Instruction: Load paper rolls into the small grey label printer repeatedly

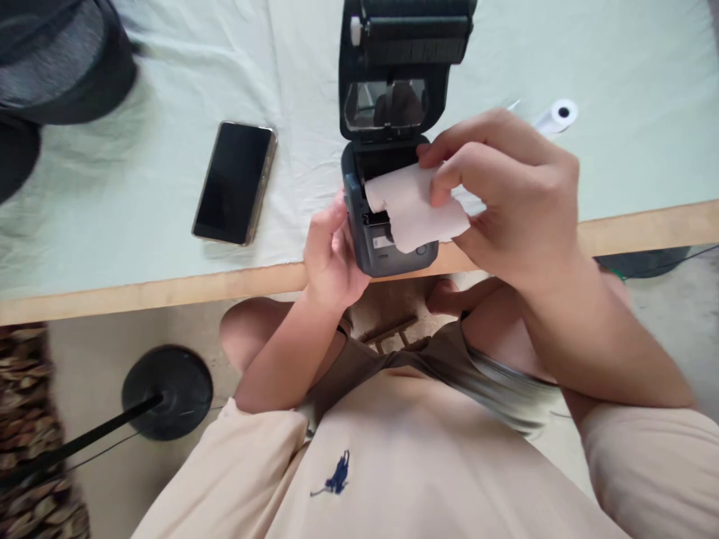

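- Printer point(387, 251), a small dark one, sits at the middle of the frame on the near edge of the table point(645, 224), with its lid point(401, 67) swung up and back toward the top centre.
- Table spreads over the whole upper half of the frame, covered by a pale green cloth point(140, 172), with a bare wooden edge along its near side.
- Right hand point(505, 198), right of centre, reaches over the open printer; its fingers point(449, 183) are pinched together on a roll of white paper point(416, 206) and hold it just above the open compartment.
- Left hand point(329, 258), just left of the printer, presses against the printer's left side; its fingers are curled around the casing, clamped on it.
- Roll of white paper has a loose end hanging over the printer's front, hiding part of its face.
- Phone point(234, 183) lies screen up, dark, on the cloth at the upper left of centre, well apart from the printer.
- Dark cap point(56, 60) rests in the upper left corner.
- Black round stand base point(167, 389) sits on the floor at lower left.
- Second paper roll point(559, 116) lies on the cloth at upper right, just beyond the right hand.
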{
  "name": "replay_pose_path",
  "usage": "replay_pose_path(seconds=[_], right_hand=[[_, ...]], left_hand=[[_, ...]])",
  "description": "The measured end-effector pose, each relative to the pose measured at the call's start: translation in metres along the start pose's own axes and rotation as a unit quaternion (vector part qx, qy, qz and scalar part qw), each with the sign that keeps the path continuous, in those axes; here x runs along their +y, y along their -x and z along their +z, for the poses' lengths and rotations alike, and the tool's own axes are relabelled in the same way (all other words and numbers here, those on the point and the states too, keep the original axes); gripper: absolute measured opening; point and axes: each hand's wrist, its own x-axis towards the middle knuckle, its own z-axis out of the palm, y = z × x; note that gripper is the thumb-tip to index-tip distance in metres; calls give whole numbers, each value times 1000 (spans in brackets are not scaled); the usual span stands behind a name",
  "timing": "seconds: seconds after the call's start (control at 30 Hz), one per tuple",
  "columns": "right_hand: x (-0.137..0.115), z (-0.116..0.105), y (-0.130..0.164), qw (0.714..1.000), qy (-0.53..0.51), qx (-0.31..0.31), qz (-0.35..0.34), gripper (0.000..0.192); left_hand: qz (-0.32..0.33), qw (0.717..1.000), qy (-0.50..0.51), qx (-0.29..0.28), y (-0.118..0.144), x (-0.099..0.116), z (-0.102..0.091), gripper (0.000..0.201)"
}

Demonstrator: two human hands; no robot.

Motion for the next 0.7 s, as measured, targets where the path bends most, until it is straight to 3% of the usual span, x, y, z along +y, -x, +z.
replay_pose_path(seconds=[0.17, 0.4, 0.57, 0.7], right_hand=[[1, 6, 1, 997, -29, 64, -17, 18], [2, 10, 3, 999, -36, -16, -31, 20], [2, 4, 3, 997, -42, -35, -53, 14], [7, 0, 4, 992, -6, -109, -59, 6]], left_hand=[[3, 1000, 5, -9, -1, -1, -2, 28], [4, 1000, -5, -18, 1, 1, 3, 46], [-12, 1000, -8, -12, -1, 1, -1, 42], [4, 1000, -21, -2, -1, -2, -7, 30]])
